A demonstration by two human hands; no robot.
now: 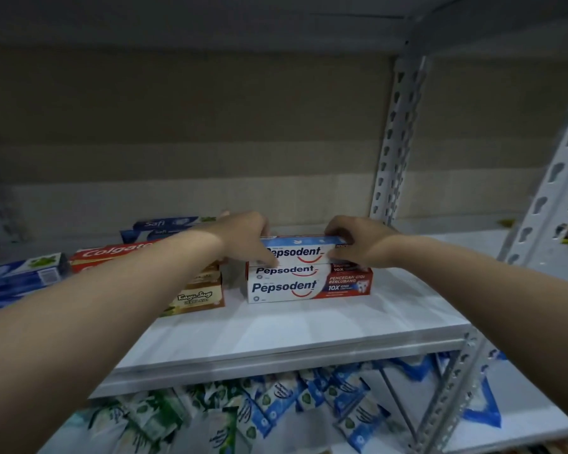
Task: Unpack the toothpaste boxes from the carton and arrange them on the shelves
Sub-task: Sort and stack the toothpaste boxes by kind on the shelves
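- Top Pepsodent box, frame centre: I have it pinched at both ends, left hand and right hand curled round it, seated on the Pepsodent stack
- Shelf: stack sits mid-depth; Kayu Sugi boxes just left
- Risk, my judgement: uneven release skews the top box, which slides off
- Risk: my left forearm brushing the Colgate box
- Carton: not in view
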